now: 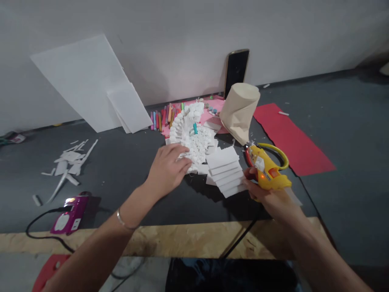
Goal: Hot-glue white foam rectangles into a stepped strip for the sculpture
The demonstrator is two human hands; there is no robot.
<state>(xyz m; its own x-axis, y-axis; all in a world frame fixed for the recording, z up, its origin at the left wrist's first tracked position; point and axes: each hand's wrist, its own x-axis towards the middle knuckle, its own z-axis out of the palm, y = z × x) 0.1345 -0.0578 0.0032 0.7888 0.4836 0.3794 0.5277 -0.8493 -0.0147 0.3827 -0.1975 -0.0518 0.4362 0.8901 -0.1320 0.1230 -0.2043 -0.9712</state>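
My right hand (258, 188) is wrapped round the handle of a yellow glue gun (270, 168), with a small orange light glowing on its side. Its nozzle points away, close to red and yellow tool handles (282, 152). Just left of those fingers lies a white paper strip folded into steps (226, 170). My left hand (168, 166) reaches to the near-left edge of a mound of small white pieces (199, 148), thumb and fingers drawn together. What they pinch is hidden. A teal piece (195, 128) sits on the mound.
Behind stand a beige wrapped cup shape (241, 107), a phone (237, 71) and white boards (88, 81) against the wall. Crayon-like sticks (165, 117) lie nearby. Red paper (293, 140) is at right; white scraps (71, 158) and a purple device with a cable (69, 215) at left.
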